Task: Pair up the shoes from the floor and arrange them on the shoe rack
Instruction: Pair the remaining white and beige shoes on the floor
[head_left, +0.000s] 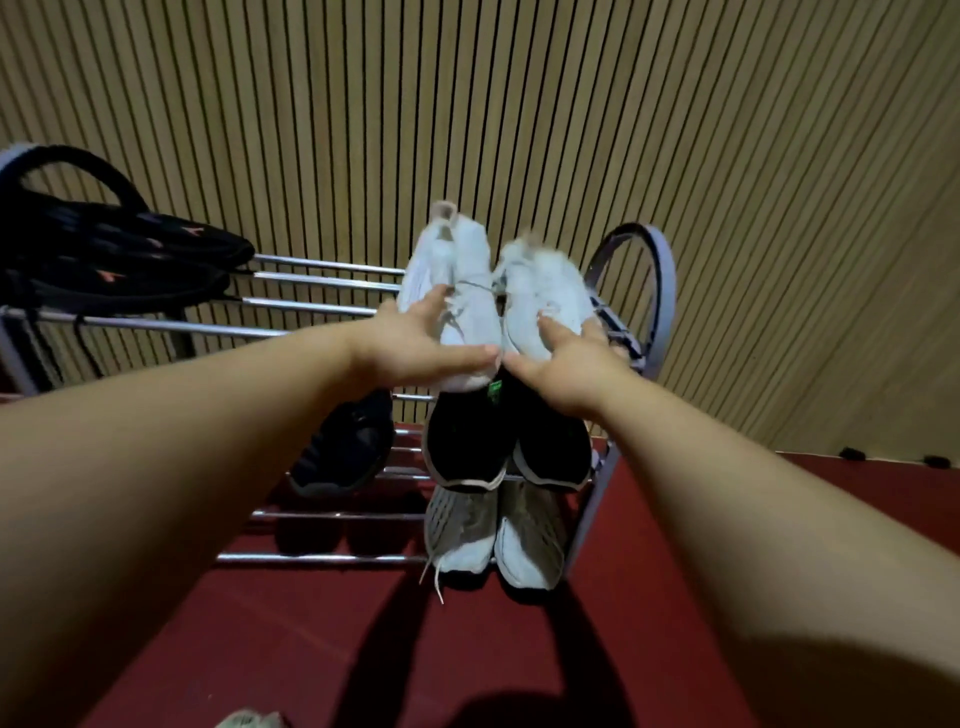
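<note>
Head view: slatted wooden wall behind, dark red floor below, chrome-barred shoe rack against the wall. On its top tier, at the right end, white sneakers side by side, toes to the wall, long axes running straight away from the body. Left hand spread wide over the left heel, right hand likewise over the right, both equally near; pressing rather than clasping, by the look. Beneath, black pair, then grey pair. Sneakers blurred, far fingertips hidden, pale shoe cut off at the bottom edge.
</note>
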